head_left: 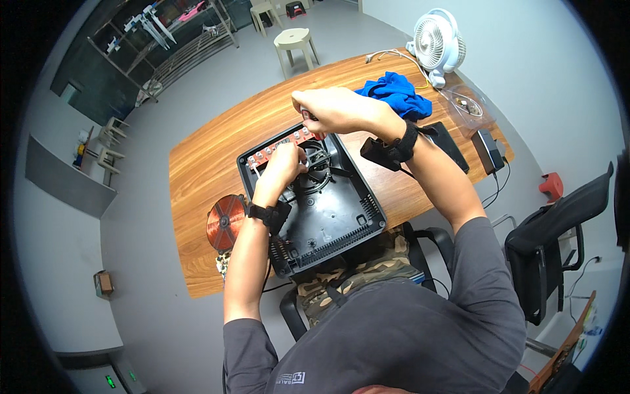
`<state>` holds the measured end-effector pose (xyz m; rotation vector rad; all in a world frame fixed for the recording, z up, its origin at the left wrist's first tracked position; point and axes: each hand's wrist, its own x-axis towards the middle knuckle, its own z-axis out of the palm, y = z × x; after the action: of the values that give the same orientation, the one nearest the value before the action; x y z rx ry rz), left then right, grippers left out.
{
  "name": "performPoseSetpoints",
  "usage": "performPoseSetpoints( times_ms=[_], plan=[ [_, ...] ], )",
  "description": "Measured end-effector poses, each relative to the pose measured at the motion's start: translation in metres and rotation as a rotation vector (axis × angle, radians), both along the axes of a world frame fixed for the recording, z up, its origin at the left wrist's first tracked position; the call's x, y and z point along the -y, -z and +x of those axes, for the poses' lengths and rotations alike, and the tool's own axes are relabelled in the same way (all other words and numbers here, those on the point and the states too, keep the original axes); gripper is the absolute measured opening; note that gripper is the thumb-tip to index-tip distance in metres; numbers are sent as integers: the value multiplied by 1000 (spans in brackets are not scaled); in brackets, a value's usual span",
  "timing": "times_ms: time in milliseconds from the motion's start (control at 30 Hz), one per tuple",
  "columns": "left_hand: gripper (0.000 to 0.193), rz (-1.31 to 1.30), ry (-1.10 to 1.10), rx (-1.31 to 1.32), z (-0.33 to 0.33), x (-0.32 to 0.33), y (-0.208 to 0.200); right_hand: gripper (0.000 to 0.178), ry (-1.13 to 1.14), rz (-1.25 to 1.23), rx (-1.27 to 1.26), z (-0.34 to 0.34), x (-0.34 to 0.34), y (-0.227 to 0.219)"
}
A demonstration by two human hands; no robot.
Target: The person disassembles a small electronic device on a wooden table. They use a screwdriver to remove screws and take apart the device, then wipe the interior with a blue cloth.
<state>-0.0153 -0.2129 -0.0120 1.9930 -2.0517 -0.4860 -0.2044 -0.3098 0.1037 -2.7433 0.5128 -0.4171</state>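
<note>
We place the uncovered black housing (328, 226), the workpiece, on the table (213, 157), below both grips; its bare floor extends from the grips toward our body. The red circuit board (253, 159) runs along its far side, just beyond the left grip (283, 167) and toward the right grip (338, 110).

Right grip: we hold it curled firmly around a small tool with a partly red handle (306, 115), above the board's right end. The tip is hidden; we cannot tell whether it is seated.

Left grip: we hold it palm down, fingers bent, beside the cooling fan (319, 182). Thumb and forefinger are close together; we cannot tell whether anything is pinched between them.

Step in hand: we judge this to be work on a fastener or joint at the board's right end. We cannot tell whether it is loosened or tightened.

Next move: in our judgement it calls for a steady tool axis under the right grip, with the left fingers kept out of its path. We note the copper coil (223, 217) outside the housing, left of the left grip, and the blue cloth (400, 98) right of the right grip.
</note>
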Motion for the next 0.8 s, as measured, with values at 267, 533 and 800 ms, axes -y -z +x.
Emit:
performPoseSetpoints(
  times_ms=[267, 533, 800],
  plan=[
    [28, 5, -1, 8, -1, 1, 1, 22, 56, 66, -89, 1, -5, -12],
    [27, -4, -2, 4, 1, 0, 3, 27, 74, -104, 32, 6, -1, 2],
    [29, -6, 16, 12, 3, 3, 7, 26, 229, -175, -161, 6, -6, -12]
  ],
)
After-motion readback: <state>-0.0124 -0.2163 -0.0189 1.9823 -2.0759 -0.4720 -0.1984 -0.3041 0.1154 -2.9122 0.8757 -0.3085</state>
